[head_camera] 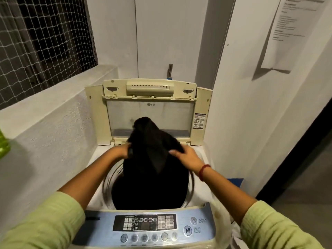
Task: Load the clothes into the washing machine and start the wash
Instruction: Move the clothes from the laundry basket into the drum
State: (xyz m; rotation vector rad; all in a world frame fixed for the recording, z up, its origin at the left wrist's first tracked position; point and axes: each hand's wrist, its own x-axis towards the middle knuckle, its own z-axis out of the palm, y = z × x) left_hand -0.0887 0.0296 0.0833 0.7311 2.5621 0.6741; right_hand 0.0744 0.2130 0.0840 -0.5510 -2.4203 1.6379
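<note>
A cream top-loading washing machine point(203, 155) stands in front of me with its lid point(149, 112) raised upright at the back. A black garment point(150, 146) is bunched above the round drum opening point(107, 184), and its lower part hangs down into the dark drum. My left hand point(122, 150) grips the garment's left side. My right hand point(185, 155), with a red thread on the wrist, holds its right side. The blue-grey control panel point(149, 225) with the power and start/pause buttons point(187, 230) lies nearest to me.
A white ledge point(53, 108) with a netted window runs along the left. A white wall with a taped paper sheet point(291, 33) is close on the right. A tap point(169, 71) sticks out of the wall behind the lid. Something green point(3, 142) shows at the left edge.
</note>
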